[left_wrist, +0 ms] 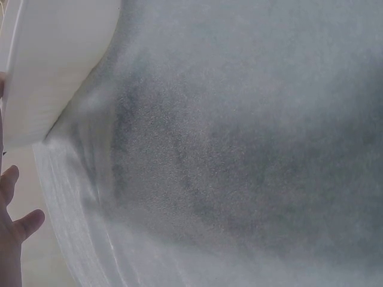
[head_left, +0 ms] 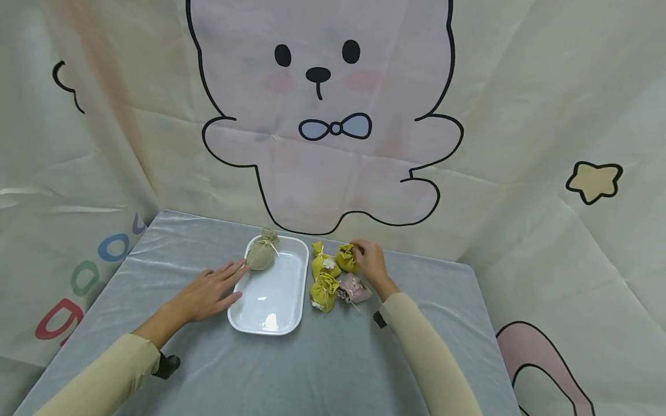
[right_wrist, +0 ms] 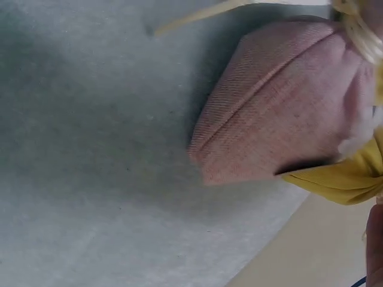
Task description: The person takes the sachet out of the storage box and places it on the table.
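My left hand (head_left: 208, 293), its fingers extended, rests at the left rim of a white rectangular tray (head_left: 270, 306). A beige drawstring pouch (head_left: 260, 256) lies in the tray's far left corner, close to those fingertips. Right of the tray, my right hand (head_left: 372, 264) pinches the gathered top of a yellow drawstring pouch (head_left: 346, 261). Beside it sit a yellow pouch with a white flower (head_left: 324, 267), another yellow pouch (head_left: 324, 292) nearer me, and a pink pouch (head_left: 355, 289). The right wrist view shows the pink pouch (right_wrist: 281, 107) large, with yellow cloth (right_wrist: 344, 179) behind it.
A grey-blue cloth (head_left: 322, 370) covers the table. Behind it hangs a curtain (head_left: 494, 144) printed with a bear, right at the table's far edge. The tray's side wall (left_wrist: 60, 54) shows in the left wrist view.
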Action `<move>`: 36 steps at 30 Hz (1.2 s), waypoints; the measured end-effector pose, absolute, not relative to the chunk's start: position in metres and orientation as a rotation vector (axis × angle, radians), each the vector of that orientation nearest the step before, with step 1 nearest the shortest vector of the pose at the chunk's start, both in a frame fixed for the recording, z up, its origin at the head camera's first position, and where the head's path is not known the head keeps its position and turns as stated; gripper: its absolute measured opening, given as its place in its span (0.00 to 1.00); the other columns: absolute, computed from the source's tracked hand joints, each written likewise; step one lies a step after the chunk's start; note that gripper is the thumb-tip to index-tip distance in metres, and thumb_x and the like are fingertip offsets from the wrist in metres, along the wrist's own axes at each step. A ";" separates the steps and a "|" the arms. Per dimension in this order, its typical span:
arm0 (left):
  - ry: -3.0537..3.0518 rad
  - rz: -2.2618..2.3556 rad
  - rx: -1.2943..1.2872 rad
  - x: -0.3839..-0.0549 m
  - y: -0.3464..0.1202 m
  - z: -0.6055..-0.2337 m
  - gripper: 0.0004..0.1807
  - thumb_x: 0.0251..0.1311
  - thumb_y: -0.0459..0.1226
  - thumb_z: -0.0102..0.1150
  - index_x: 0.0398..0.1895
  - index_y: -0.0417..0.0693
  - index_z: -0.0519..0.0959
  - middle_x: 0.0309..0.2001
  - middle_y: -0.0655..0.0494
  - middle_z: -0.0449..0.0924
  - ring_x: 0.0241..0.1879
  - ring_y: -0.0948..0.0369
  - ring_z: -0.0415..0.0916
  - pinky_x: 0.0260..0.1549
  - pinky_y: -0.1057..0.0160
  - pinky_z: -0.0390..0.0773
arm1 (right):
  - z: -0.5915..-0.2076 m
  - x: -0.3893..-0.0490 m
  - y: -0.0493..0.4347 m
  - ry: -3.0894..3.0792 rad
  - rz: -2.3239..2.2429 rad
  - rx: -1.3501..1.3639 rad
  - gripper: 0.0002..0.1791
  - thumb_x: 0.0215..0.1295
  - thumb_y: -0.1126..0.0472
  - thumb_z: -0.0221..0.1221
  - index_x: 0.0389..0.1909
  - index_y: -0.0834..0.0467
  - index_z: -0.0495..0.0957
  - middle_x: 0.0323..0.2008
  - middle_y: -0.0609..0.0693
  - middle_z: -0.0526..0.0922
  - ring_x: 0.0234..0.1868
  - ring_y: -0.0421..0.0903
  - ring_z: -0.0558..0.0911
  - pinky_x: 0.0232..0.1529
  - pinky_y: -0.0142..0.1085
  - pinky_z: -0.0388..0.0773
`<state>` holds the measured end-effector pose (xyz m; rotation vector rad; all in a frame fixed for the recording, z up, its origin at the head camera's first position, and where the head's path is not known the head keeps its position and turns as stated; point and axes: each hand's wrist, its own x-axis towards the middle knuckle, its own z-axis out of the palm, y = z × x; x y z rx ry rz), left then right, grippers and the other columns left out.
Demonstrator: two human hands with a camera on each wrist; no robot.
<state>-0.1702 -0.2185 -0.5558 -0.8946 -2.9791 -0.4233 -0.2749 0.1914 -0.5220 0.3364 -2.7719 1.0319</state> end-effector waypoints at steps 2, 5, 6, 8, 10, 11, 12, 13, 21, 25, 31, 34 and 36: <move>-2.975 -0.427 -0.897 -0.170 -0.218 -0.556 0.36 0.71 0.48 0.54 0.77 0.46 0.59 0.76 0.46 0.56 0.71 0.41 0.59 0.56 0.35 0.67 | -0.524 -0.275 0.192 -2.775 1.032 0.325 0.10 0.67 0.72 0.60 0.46 0.67 0.85 0.41 0.59 0.87 0.38 0.51 0.83 0.40 0.44 0.79; -2.969 -0.437 -0.899 -0.170 -0.218 -0.556 0.36 0.71 0.48 0.54 0.77 0.45 0.59 0.76 0.45 0.56 0.71 0.41 0.59 0.55 0.35 0.68 | -0.524 -0.274 0.193 -2.779 1.014 0.332 0.10 0.66 0.72 0.59 0.46 0.66 0.85 0.42 0.59 0.87 0.40 0.52 0.84 0.42 0.46 0.80; -2.969 -0.438 -0.900 -0.170 -0.218 -0.556 0.36 0.71 0.48 0.54 0.77 0.45 0.59 0.76 0.45 0.56 0.71 0.41 0.60 0.55 0.35 0.68 | -0.524 -0.273 0.193 -2.783 1.010 0.333 0.11 0.66 0.72 0.59 0.47 0.66 0.84 0.43 0.60 0.87 0.42 0.53 0.84 0.43 0.47 0.80; -2.969 -0.437 -0.902 -0.170 -0.218 -0.555 0.36 0.71 0.48 0.54 0.77 0.45 0.59 0.76 0.45 0.56 0.71 0.41 0.60 0.55 0.35 0.68 | -0.522 -0.272 0.192 -2.797 1.001 0.328 0.12 0.66 0.72 0.59 0.48 0.66 0.84 0.46 0.60 0.86 0.46 0.54 0.84 0.47 0.48 0.79; -2.972 -0.434 -0.903 -0.170 -0.218 -0.554 0.36 0.71 0.48 0.54 0.77 0.45 0.59 0.76 0.45 0.56 0.71 0.41 0.60 0.55 0.35 0.68 | -0.520 -0.272 0.191 -2.817 1.005 0.309 0.13 0.66 0.72 0.59 0.50 0.66 0.83 0.48 0.60 0.86 0.50 0.55 0.83 0.51 0.48 0.78; -2.973 -0.434 -0.903 -0.170 -0.218 -0.554 0.36 0.71 0.48 0.54 0.77 0.45 0.59 0.76 0.45 0.56 0.71 0.41 0.60 0.55 0.35 0.68 | -0.519 -0.271 0.191 -2.827 1.006 0.305 0.14 0.65 0.72 0.58 0.51 0.66 0.83 0.49 0.60 0.85 0.51 0.55 0.83 0.52 0.48 0.78; -2.975 -0.435 -0.901 -0.170 -0.218 -0.554 0.36 0.71 0.48 0.54 0.77 0.45 0.59 0.76 0.45 0.56 0.71 0.41 0.60 0.55 0.35 0.68 | -0.518 -0.271 0.190 -2.836 1.007 0.303 0.15 0.65 0.71 0.58 0.52 0.66 0.82 0.50 0.60 0.85 0.53 0.56 0.83 0.53 0.49 0.77; -2.977 -0.436 -0.899 -0.170 -0.218 -0.554 0.36 0.71 0.48 0.54 0.77 0.45 0.59 0.76 0.45 0.56 0.71 0.41 0.59 0.55 0.35 0.68 | -0.517 -0.271 0.189 -2.849 0.997 0.300 0.17 0.65 0.70 0.58 0.53 0.66 0.82 0.51 0.59 0.85 0.53 0.56 0.83 0.53 0.49 0.77; -2.964 -0.425 -0.906 -0.171 -0.218 -0.556 0.36 0.71 0.48 0.54 0.77 0.45 0.59 0.76 0.45 0.56 0.71 0.41 0.60 0.55 0.36 0.68 | -0.500 -0.274 0.174 -2.911 0.983 0.302 0.24 0.67 0.62 0.57 0.64 0.60 0.75 0.59 0.58 0.80 0.57 0.57 0.79 0.52 0.50 0.77; -2.956 -0.430 -0.908 -0.171 -0.219 -0.557 0.36 0.71 0.48 0.54 0.77 0.45 0.59 0.76 0.45 0.56 0.71 0.42 0.60 0.55 0.36 0.68 | -0.494 -0.276 0.160 -2.896 1.042 0.360 0.23 0.70 0.60 0.57 0.65 0.60 0.75 0.61 0.56 0.79 0.60 0.55 0.78 0.56 0.49 0.75; -2.953 -0.431 -0.911 -0.171 -0.219 -0.558 0.35 0.71 0.48 0.54 0.77 0.45 0.60 0.76 0.46 0.56 0.71 0.42 0.60 0.55 0.36 0.68 | -0.488 -0.278 0.135 -2.917 1.195 0.435 0.25 0.71 0.58 0.60 0.67 0.58 0.71 0.65 0.55 0.76 0.62 0.54 0.77 0.62 0.47 0.71; -2.952 -0.432 -0.913 -0.171 -0.219 -0.558 0.35 0.71 0.48 0.54 0.76 0.45 0.60 0.76 0.45 0.56 0.71 0.41 0.60 0.54 0.36 0.69 | -0.485 -0.279 0.122 -2.918 1.275 0.464 0.28 0.70 0.58 0.62 0.69 0.58 0.70 0.65 0.55 0.76 0.62 0.53 0.78 0.61 0.45 0.73; -2.950 -0.434 -0.913 -0.171 -0.219 -0.557 0.35 0.71 0.48 0.54 0.76 0.44 0.60 0.76 0.45 0.57 0.71 0.41 0.61 0.54 0.36 0.69 | -0.484 -0.279 0.115 -2.919 1.326 0.475 0.29 0.69 0.59 0.63 0.69 0.59 0.69 0.66 0.55 0.75 0.62 0.52 0.77 0.61 0.44 0.73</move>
